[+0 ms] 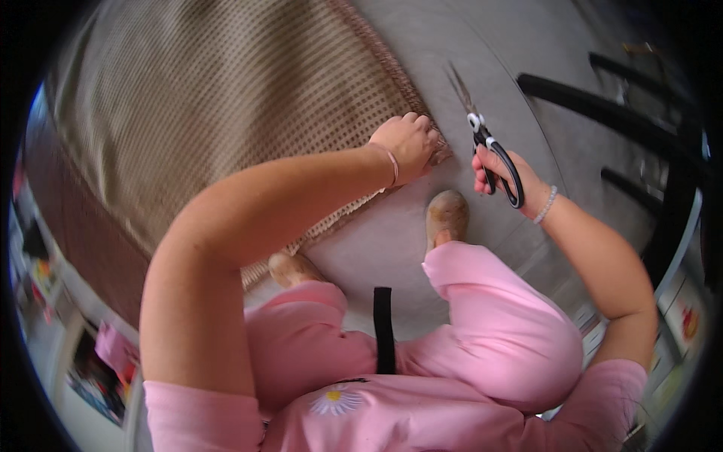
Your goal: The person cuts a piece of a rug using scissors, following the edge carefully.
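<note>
A large brown and beige checked woven cloth [271, 90] spreads across the upper left of the view, with a darker band along its right edge. At its lower right corner, my left hand [405, 144] grips the fabric with curled fingers, and a little of the corner sticks out beside them. Just right of the cloth, my right hand [505, 175] holds scissors [479, 127] with black and white handles. Their long blades point up and away from me, slightly apart, and touch nothing.
Grey floor [361, 237] lies under my beige shoes [448, 212]. Black furniture legs [599, 104] stand at the right. A brown wooden edge [79, 226] curves along the left, beside shelves holding a pink item [116, 347]. A black strap [384, 330] hangs between my knees.
</note>
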`<act>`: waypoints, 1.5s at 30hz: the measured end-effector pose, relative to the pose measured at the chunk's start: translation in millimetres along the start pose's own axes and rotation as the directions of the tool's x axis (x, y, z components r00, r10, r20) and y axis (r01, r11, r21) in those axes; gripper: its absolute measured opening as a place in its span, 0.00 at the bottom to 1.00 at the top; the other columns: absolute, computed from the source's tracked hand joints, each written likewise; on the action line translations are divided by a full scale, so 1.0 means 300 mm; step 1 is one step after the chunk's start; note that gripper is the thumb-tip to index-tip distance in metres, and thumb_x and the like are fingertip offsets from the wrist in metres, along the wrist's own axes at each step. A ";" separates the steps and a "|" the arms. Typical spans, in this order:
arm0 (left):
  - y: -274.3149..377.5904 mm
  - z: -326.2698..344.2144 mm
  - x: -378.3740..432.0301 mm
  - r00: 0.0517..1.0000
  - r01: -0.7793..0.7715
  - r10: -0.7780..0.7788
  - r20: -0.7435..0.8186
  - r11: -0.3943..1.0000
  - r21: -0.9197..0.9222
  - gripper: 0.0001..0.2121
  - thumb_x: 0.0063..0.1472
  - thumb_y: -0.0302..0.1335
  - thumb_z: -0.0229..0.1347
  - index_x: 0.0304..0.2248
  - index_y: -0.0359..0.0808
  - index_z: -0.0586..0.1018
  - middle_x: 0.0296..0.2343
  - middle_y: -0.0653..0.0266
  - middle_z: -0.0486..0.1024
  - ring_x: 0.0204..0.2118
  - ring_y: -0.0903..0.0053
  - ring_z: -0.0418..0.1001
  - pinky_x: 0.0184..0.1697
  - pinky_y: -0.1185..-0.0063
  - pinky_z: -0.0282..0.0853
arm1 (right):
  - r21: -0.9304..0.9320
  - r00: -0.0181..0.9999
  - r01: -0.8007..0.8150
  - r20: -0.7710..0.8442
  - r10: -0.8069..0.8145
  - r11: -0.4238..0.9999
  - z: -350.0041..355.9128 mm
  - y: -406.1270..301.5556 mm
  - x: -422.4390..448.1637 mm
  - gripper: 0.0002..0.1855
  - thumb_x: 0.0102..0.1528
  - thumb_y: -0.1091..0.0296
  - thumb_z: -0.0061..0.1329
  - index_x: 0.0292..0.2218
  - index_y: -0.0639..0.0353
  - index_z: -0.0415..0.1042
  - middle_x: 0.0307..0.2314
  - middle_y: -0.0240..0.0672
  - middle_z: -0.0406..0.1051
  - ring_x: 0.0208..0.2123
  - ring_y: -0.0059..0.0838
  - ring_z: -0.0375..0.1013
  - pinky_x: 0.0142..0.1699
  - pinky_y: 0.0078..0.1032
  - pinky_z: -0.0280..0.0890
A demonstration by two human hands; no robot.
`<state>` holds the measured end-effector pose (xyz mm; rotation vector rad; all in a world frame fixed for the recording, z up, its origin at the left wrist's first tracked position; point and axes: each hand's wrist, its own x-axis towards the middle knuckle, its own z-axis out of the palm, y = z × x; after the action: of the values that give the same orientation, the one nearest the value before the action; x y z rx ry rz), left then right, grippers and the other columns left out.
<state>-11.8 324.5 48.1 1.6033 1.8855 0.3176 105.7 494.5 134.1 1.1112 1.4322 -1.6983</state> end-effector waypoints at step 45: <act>-0.068 0.183 0.016 0.867 -0.335 0.152 -0.474 0.882 -0.330 0.04 0.48 0.21 0.55 0.26 0.36 0.73 0.32 0.63 0.73 0.37 0.66 0.69 0.41 0.73 0.65 | 0.292 0.896 0.136 -0.444 0.008 0.947 0.475 0.691 -0.069 0.18 0.46 0.58 0.58 0.28 0.61 0.67 0.20 0.28 0.68 0.22 0.17 0.64 0.30 0.20 0.62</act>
<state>4.6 312.8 -7.1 1.5678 1.7533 1.1922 269.2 313.2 69.5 1.7342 1.5023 -1.8469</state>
